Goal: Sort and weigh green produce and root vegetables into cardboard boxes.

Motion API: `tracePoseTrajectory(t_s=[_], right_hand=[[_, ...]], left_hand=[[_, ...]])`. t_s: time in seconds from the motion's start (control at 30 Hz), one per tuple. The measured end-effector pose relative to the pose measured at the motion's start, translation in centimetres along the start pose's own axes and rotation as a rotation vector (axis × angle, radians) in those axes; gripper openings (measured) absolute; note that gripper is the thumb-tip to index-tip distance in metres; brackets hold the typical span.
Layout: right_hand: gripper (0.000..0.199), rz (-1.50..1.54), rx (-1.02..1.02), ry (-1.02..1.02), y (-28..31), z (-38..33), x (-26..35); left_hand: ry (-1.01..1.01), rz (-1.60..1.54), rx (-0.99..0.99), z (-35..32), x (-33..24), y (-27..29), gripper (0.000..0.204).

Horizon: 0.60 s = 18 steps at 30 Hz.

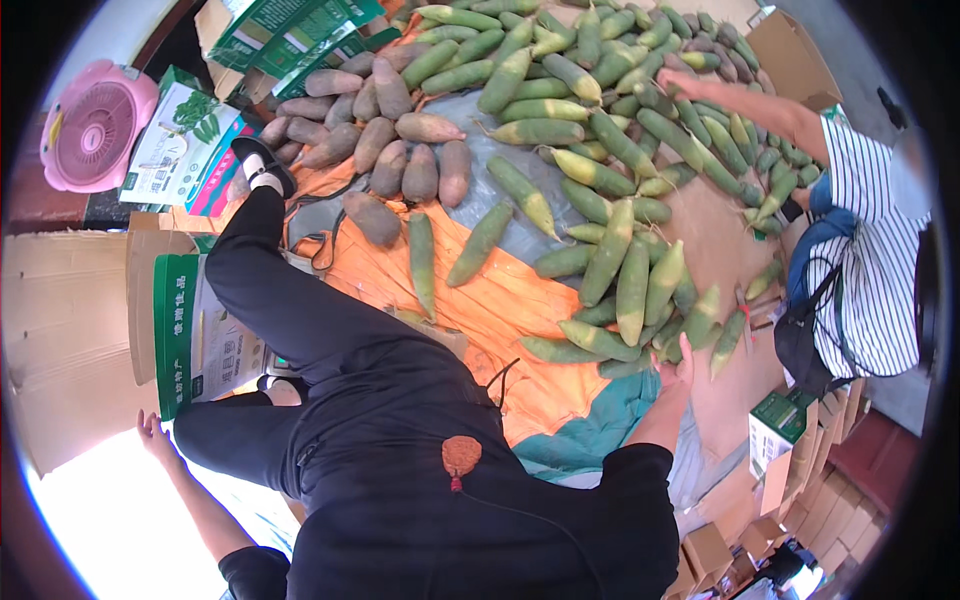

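A large heap of long green radishes (608,262) spreads over the sheeting on the right. My right hand (679,368) is at its near edge, beside a green radish (703,314). Its fingers are stretched apart and nothing shows in them; whether they touch the radish I cannot tell. At the far left, my left hand (154,434) is open and empty next to the corner of a green and white carton (172,345) near my leg. Plump reddish-brown roots (392,168) lie in a group beyond my knees.
An orange sheet (455,262) and a grey plastic sheet (480,125) lie under the produce. A co-worker in a striped shirt (860,290) reaches into the heap at right. A pink fan-like object (98,125), cartons (285,35) and small boxes (778,435) stand around.
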State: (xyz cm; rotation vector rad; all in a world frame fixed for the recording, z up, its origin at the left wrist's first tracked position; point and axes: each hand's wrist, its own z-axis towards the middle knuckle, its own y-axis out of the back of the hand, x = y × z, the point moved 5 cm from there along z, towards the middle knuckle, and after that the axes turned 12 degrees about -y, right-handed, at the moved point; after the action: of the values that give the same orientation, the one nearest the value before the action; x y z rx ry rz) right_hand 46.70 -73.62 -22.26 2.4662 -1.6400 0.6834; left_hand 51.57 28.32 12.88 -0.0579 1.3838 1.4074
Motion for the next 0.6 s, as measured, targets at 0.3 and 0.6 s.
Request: tracePoseTrajectory(t_s=[0.3, 0.6], right_hand=[[0.054, -0.102, -0.287, 0.138, -10.7, -3.5, -0.9], [0.060, -0.353, -0.048, 0.666, -25.1, -9.7, 4.9]], left_hand=[[0.043, 0.000, -0.029, -1.1, 1.9, 0.8, 0.044], [0.057, 0.025, -0.049, 1.2, 0.3, 1.7, 0.045]])
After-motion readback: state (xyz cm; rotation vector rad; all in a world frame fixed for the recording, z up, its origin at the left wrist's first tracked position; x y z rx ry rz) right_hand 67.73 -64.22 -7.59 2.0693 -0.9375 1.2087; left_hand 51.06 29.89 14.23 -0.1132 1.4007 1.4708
